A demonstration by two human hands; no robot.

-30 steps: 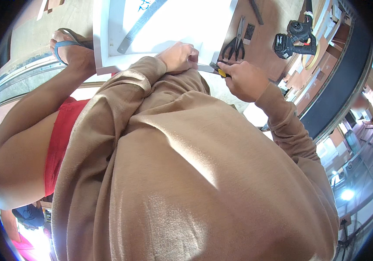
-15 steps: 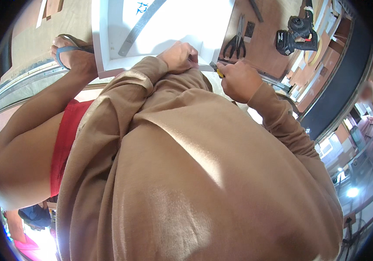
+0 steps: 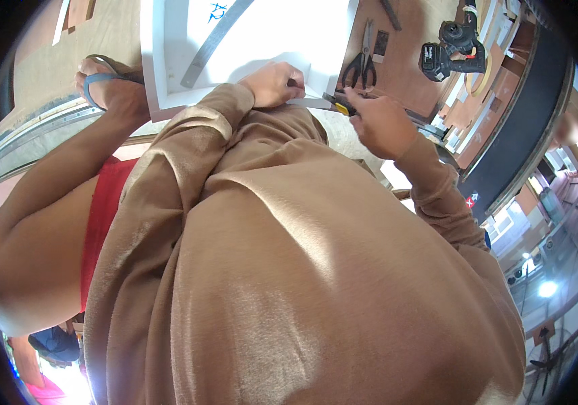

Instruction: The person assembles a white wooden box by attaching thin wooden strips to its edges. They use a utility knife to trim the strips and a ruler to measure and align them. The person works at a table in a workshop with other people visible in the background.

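Note:
A white open box (image 3: pixel 154 67) lies in front of me, with a grey metal ruler (image 3: pixel 213 46) slanting across its inside. My left hand (image 3: pixel 275 84) is closed at the box's near wall, close to its right corner. Its curled fingers hide whatever they may pinch. In my right hand (image 3: pixel 384 127) is a yellow and black utility knife (image 3: pixel 339 104), its front end pointing left to that same corner. The index finger lies stretched along the knife. Whether its blade touches the box, I cannot tell.
Right of the box, black-handled scissors (image 3: pixel 363 67) and a small dark block (image 3: pixel 381 46) lie on brown board. Farther right are a black cordless power tool (image 3: pixel 454 50), a roll of tape (image 3: pixel 479 79) and wood offcuts. My sandalled foot (image 3: pixel 110 88) is left of the box.
My right hand has shifted slightly right and down with the knife, and its index finger has straightened. My left hand stays at the box wall, its fingers slightly shifted.

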